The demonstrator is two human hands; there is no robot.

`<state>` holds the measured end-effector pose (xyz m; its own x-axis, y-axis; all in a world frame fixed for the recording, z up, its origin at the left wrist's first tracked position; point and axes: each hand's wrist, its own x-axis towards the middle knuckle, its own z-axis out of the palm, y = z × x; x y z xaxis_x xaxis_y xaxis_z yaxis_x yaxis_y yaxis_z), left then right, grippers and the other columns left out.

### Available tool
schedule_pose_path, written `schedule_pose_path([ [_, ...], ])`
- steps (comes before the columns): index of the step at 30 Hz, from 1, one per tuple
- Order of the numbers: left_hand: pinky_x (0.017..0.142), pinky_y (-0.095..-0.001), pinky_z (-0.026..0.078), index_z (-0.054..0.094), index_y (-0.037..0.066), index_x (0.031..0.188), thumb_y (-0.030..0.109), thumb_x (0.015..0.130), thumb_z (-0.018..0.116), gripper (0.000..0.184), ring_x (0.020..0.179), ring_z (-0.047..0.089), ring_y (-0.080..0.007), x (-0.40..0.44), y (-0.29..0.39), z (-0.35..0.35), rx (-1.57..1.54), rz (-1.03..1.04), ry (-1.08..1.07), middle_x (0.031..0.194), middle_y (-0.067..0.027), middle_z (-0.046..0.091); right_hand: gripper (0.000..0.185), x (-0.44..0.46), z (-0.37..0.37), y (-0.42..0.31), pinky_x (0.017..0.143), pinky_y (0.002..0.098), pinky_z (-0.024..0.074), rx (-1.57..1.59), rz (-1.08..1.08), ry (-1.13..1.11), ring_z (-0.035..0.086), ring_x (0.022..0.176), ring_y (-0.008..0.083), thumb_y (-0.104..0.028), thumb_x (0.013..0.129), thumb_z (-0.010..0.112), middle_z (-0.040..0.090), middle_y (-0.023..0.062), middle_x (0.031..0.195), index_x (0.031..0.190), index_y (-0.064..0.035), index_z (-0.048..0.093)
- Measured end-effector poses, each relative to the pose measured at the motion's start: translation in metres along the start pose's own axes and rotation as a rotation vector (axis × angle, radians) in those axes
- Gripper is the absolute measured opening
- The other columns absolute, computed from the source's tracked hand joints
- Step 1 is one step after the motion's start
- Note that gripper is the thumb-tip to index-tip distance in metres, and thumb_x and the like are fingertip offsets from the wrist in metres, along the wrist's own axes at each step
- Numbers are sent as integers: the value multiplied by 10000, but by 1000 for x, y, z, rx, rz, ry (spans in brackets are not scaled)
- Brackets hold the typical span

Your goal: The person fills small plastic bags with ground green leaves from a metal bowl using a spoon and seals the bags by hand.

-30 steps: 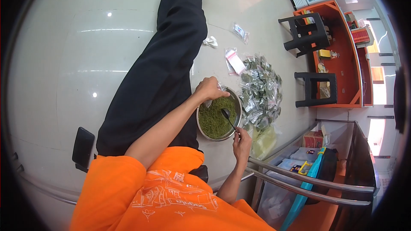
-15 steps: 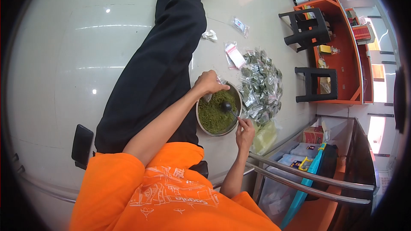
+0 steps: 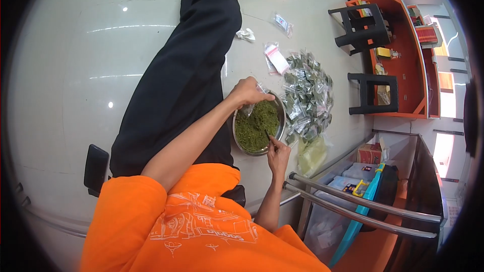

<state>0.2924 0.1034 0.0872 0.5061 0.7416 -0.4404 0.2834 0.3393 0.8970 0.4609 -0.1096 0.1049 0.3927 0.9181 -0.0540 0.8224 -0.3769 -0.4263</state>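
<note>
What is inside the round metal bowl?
The bowl holds loose green material and a dark utensil, its lower end hidden. The left hand and clear bag cover part of it; nothing beneath the surface shows.

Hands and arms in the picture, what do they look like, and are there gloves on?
No gloves! The left hand and right hand are bare, and no watch shows on either wrist. The bright orange shirt has short sleeves and white line drawings on its front. Rings are too small to tell.
</note>
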Motion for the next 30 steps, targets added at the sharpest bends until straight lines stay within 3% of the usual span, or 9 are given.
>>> schedule_pose_path([
  [1,709,-347,526,674,-77,992,472,657,885,677,812,673,-225,2,-2,1,1,0,-8,905,-169,702,246,1,0,3,632,377,498,-2,7,3,616,573,262,-51,886,592,679,183,776,1077,-9,740],
  [3,689,-343,519,681,-69,993,462,659,886,660,793,661,-205,5,-6,2,5,43,-4,893,-153,698,236,7,3,16,528,262,429,178,84,-33,549,551,101,-48,915,611,696,77,746,1104,32,726],
  [4,689,-343,519,681,-69,993,462,659,886,660,793,661,-205,6,-7,3,3,43,-2,893,-153,698,236,8,3,22,528,262,429,178,82,-34,549,551,101,-48,915,611,696,77,746,1104,32,726],
  [6,719,-348,525,684,-65,1001,459,655,888,660,821,672,-221,7,-8,3,-31,-15,23,917,-164,704,229,10,3,37,494,243,392,618,320,-132,521,549,58,-33,936,600,696,61,769,1119,53,708],
  [7,719,-348,525,684,-65,1001,459,655,888,660,821,672,-221,7,-8,2,-32,-18,29,917,-164,704,220,10,2,38,474,195,333,686,307,-127,500,544,38,-9,945,597,695,66,776,1135,49,691],
  [15,799,-364,529,676,-67,1036,461,649,888,689,913,684,-263,2,-4,-1,7,-11,28,1005,-200,705,153,4,-11,51,463,190,353,832,329,-23,515,518,76,-66,937,654,701,75,799,1072,4,643],
  [21,811,-363,527,666,-78,1076,459,655,884,716,935,680,-262,3,-4,-1,-5,-12,13,1031,-205,700,268,-4,-3,66,480,208,388,871,320,102,540,539,97,-59,926,671,698,108,785,1080,-77,452],
  [23,809,-362,527,667,-75,1080,455,657,883,712,930,680,-261,1,-3,-1,6,-18,14,1027,-202,701,292,-6,4,77,515,221,410,699,234,48,546,543,104,-40,938,650,707,131,790,1069,-89,394],
  [30,805,-356,526,688,-56,1044,455,652,883,672,904,687,-255,8,-8,1,19,6,8,985,-186,712,289,-11,12,90,508,235,413,790,249,92,553,545,125,-53,936,662,691,138,776,1044,-92,397],
])
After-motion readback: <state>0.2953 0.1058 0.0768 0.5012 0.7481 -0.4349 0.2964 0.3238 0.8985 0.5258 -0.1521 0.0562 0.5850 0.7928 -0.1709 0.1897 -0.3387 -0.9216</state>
